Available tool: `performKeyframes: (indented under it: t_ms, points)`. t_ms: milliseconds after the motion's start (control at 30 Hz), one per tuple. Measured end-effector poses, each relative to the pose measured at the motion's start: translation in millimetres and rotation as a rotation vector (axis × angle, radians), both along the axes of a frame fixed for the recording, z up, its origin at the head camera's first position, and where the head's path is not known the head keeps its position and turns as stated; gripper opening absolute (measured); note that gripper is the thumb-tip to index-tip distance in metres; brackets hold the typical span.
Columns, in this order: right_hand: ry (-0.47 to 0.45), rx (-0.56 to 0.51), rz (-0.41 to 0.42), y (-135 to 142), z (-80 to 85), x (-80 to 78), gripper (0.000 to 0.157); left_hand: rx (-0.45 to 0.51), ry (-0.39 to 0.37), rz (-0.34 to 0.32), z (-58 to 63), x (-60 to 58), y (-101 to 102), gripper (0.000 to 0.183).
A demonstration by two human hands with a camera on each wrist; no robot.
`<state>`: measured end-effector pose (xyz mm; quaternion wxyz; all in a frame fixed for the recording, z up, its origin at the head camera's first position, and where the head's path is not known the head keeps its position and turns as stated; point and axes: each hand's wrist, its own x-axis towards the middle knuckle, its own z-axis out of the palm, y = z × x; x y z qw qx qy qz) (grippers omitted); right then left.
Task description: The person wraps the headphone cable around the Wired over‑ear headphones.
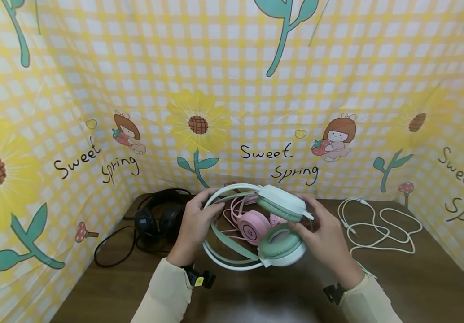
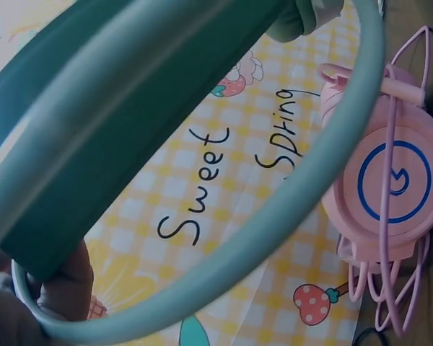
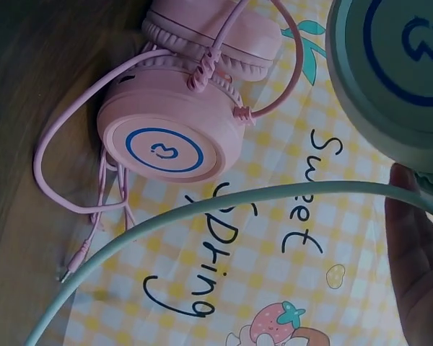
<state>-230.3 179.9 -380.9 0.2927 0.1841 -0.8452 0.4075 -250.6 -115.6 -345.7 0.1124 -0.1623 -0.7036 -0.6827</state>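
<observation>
A pair of white headphones [image 1: 284, 200] with mint-green ear cushions is held up between both hands, its headband turned to the left. My left hand [image 1: 193, 224] grips the headband at its curve, and in the left wrist view the fingers [image 2: 68, 285] wrap round it. On the other side, my right hand [image 1: 325, 231] holds the ear-cup end, thumb towards the lower cup and fingers by the upper one. In the right wrist view a mint-coloured cable [image 3: 224, 200] arcs across below the ear cup [image 3: 390, 79].
Pink headphones [image 1: 253, 225] with their cable lie on the brown table [image 1: 256, 300] behind the white pair. Black headphones [image 1: 170, 220] sit at the back left, their cord trailing left. A white cable [image 1: 413, 252] lies looped at the right. Yellow checked cloth [image 1: 232, 67] walls the back and sides.
</observation>
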Motion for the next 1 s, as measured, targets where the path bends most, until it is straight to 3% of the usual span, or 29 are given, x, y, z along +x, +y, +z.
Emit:
performKeyframes:
  t_ms: [167,267,400,633,833,1000]
  points:
    - [-0.12,0.015,-0.02,1,-2.5,-4.0,0.053,0.011,0.042,0.114,1.8,2.4,-7,0.025]
    - [-0.143,0.034,-0.032,3,-3.4,-4.8,0.043,0.022,0.048,0.142,3.0,2.9,-11,0.026]
    - [-0.138,0.07,-0.069,5,-3.5,-4.1,0.034,0.038,0.049,0.161,6.5,3.7,-15,0.026]
    - [-0.074,0.124,-0.061,11,-5.0,-5.5,0.02,0.041,0.086,0.223,14.1,3.7,-24,0.025]
    - [-0.087,0.113,-0.049,15,-4.1,-6.6,0.016,0.063,0.112,0.341,20.3,4.0,-38,0.024]
    - [-0.055,0.131,-0.047,12,-1.7,-4.3,0.013,-0.002,0.126,0.413,20.8,4.2,-42,0.026]
